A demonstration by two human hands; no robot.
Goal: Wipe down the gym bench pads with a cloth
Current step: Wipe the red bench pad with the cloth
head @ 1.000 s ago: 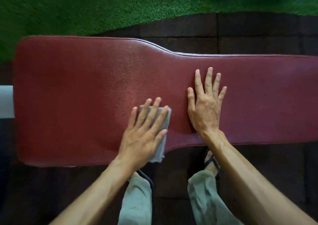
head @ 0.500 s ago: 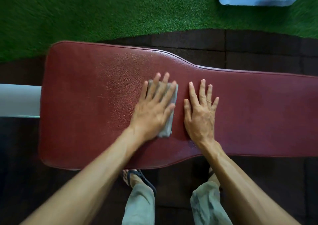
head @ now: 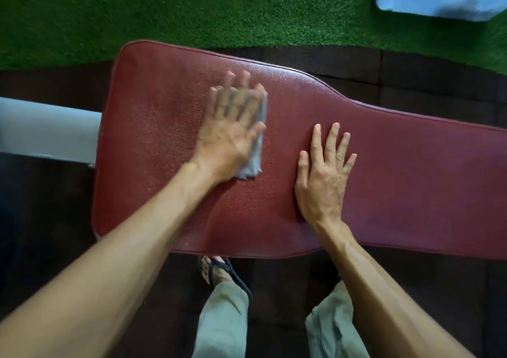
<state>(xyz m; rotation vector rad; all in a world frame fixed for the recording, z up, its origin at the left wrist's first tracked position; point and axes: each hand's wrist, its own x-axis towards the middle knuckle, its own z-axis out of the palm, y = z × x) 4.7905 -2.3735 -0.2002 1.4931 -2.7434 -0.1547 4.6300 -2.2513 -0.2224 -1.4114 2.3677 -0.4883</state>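
1. On dark floor tiles beside green artificial turf (head: pixel 192 9), I see the long red textured vinyl bench pad (head: pixel 411 171).
2. Left hand (head: pixel 230 135), blurred, fingers spread wide, presses the small grey folded cloth (head: pixel 256 154) flat on the pad's broad end.
3. Right hand (head: pixel 323 176) lies flat, fingers spread, just beside it, holding nothing.

Left hand (head: pixel 230 135) flat on grey cloth (head: pixel 253 157), right hand (head: pixel 321 182) flat on red pad (head: pixel 411 171).
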